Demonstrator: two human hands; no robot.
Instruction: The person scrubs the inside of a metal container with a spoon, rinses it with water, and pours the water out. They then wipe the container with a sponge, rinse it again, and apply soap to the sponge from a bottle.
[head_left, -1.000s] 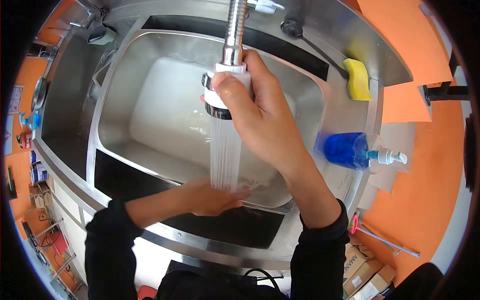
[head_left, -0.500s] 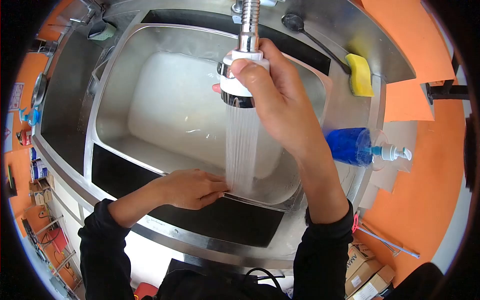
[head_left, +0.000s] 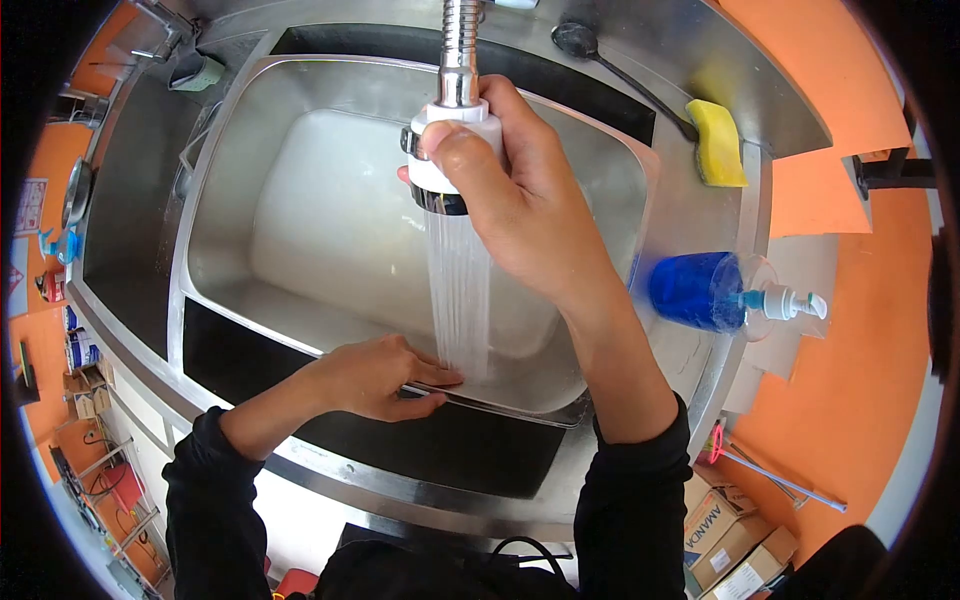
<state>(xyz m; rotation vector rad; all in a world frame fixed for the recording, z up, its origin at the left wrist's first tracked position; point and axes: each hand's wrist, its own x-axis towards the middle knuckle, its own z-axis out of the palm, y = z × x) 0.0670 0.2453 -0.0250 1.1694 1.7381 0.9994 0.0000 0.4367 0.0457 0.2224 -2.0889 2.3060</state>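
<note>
My right hand (head_left: 535, 195) is wrapped around a white faucet sprayer head (head_left: 432, 178) with a black rim, thumb on its front. A spray of water (head_left: 460, 295) falls from it into a large rectangular steel pan (head_left: 222, 210) set over the sink. At the pan's near rim is my left hand (head_left: 370, 378), fingers inside against the wall and thumb outside, so the rim lies between them. The water lands right beside these fingertips. Inside the pan, the bottom looks wet and pale.
A blue soap pump bottle (head_left: 695, 290) lies on its side at the right. Behind it are a yellow sponge (head_left: 716, 145) and a black ladle (head_left: 575, 40) on the counter. Another sink basin (head_left: 125, 240) is at the left. Cardboard boxes (head_left: 730, 550) stand below right.
The right hand and sprayer have shifted left, taking the water stream along. My left fingers have slid over the rim to the pan's inside, with the thumb now apart from them.
</note>
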